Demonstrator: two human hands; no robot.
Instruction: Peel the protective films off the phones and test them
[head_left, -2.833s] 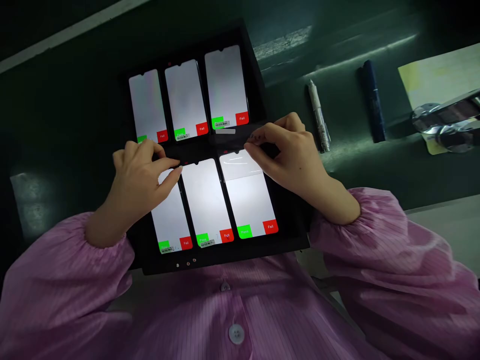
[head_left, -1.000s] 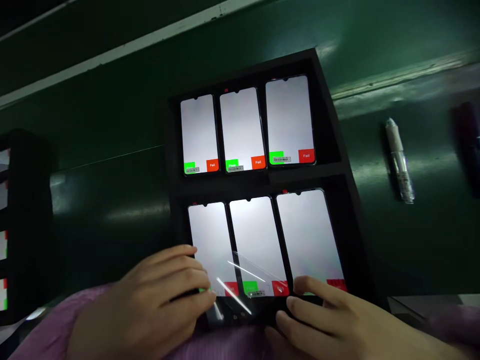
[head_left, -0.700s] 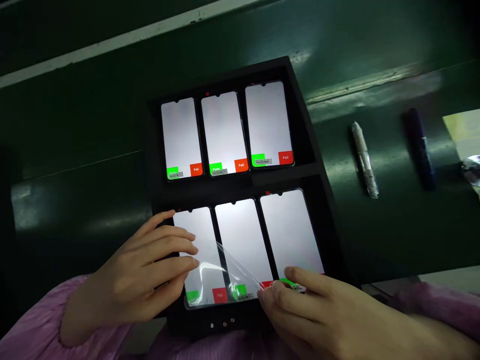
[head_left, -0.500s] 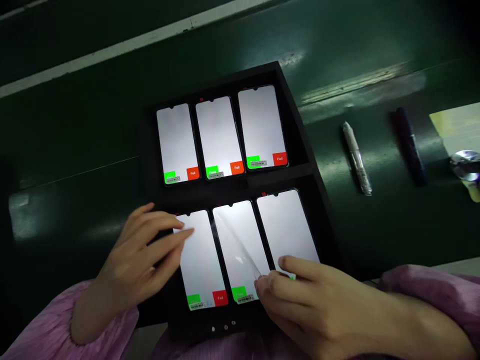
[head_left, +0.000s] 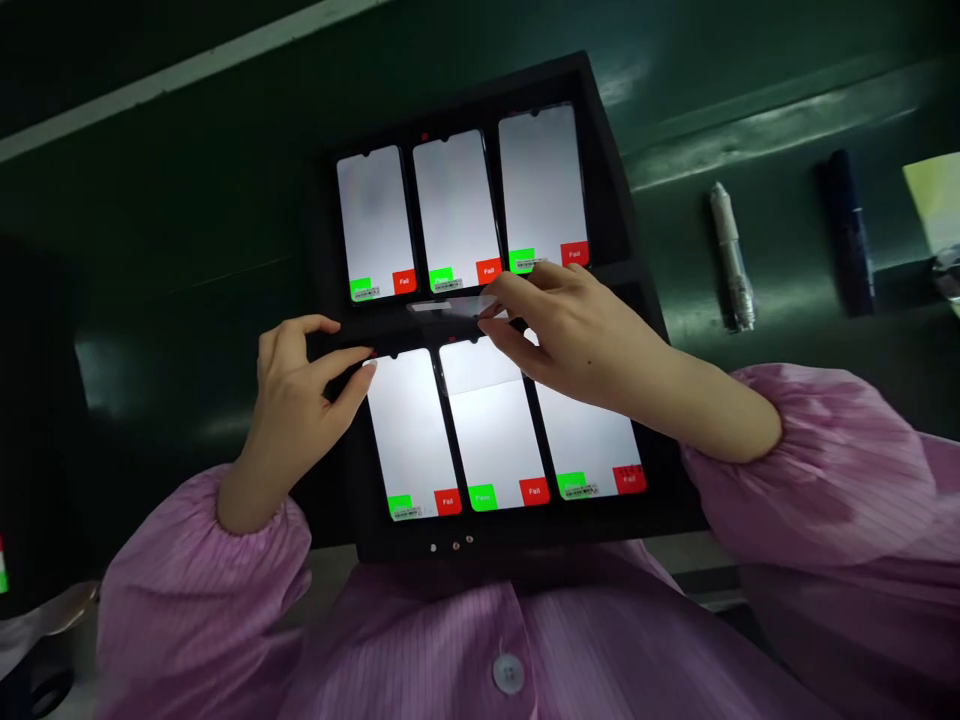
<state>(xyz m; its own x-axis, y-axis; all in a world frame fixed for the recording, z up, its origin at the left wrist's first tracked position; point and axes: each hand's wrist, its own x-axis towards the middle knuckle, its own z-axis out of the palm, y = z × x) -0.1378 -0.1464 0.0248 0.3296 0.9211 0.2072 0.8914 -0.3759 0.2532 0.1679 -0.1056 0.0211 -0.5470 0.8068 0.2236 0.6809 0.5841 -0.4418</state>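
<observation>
A black tray (head_left: pixel 487 535) holds several smartphones in two rows, each lit screen showing green and red buttons. My right hand (head_left: pixel 559 335) pinches a clear film (head_left: pixel 450 308) at the top of the middle phone (head_left: pixel 491 445) in the near row. The film's lower edge lies across that phone's upper screen. My left hand (head_left: pixel 296 400) rests its curved fingers by the top corner of the near left phone (head_left: pixel 409 430), holding nothing visible. The near right phone (head_left: pixel 592 440) lies partly under my right wrist.
On the dark green bench mat (head_left: pixel 225 200) to the right lie a silver marker (head_left: pixel 731 258), a dark blue pen (head_left: pixel 847 230) and a pale yellow sheet (head_left: pixel 934 195). Pink striped sleeves (head_left: pixel 832 470) cover both my arms.
Both hands have moved from the tray's near edge up to the top of the near row. The film has gone from the lower screens to the middle phone's top.
</observation>
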